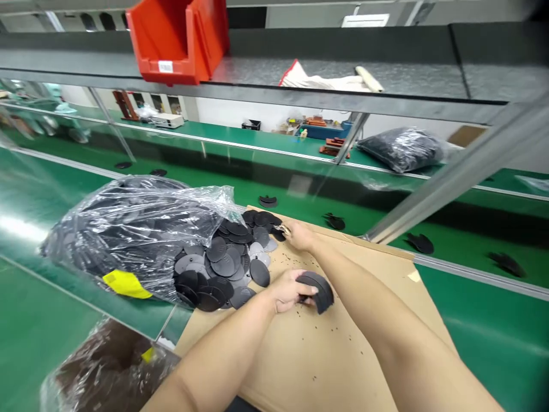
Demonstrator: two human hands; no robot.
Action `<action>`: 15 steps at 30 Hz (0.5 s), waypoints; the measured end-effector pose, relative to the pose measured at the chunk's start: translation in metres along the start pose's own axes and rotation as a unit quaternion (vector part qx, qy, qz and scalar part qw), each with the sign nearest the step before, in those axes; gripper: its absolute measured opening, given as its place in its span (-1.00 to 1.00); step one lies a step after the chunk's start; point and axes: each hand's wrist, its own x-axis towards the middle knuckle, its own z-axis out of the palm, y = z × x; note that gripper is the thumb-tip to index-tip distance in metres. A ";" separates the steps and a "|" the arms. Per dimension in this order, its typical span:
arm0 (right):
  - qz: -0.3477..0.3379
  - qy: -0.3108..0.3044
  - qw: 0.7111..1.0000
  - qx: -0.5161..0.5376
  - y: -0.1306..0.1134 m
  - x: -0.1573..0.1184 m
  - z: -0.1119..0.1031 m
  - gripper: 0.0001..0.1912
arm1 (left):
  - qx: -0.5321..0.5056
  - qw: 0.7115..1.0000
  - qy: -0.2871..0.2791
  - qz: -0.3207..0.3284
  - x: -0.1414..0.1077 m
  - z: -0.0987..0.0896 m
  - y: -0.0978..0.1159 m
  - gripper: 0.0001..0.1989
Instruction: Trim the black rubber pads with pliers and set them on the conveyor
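**Two bare hands at work over black oval pieces on a cardboard sheet**

In the head view, the person's left hand (288, 290) closes in a firm grip on a curved stack of matte black oval pieces (316, 292), held just above a tan cardboard sheet (326, 366). The right hand (299, 236) lies at the sheet's far edge, touching the loose heap of black and grey oval pieces (225, 263). Its fingers pinch together around something small and glinting, too small to identify, so the state of that grip cannot be told.

The heap spills from the mouth of a clear plastic bag full of black pieces (137, 234), which bears a yellow label (126, 284). Tiny black crumbs (330, 327) are scattered over the cardboard, which rests on a green desk (484, 349). A few separate black pieces (420, 244) lie on the green surface beyond. Overhead, a grey metal shelf (343, 83) carries a red plastic bin (178, 43) and a white cloth (326, 79). Another bag of black pieces (401, 150) sits farther off.
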 end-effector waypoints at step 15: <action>0.208 0.166 0.690 0.673 0.004 -0.134 -0.021 -0.84 | -0.063 0.981 0.090 0.159 0.000 -0.004 0.013 -0.44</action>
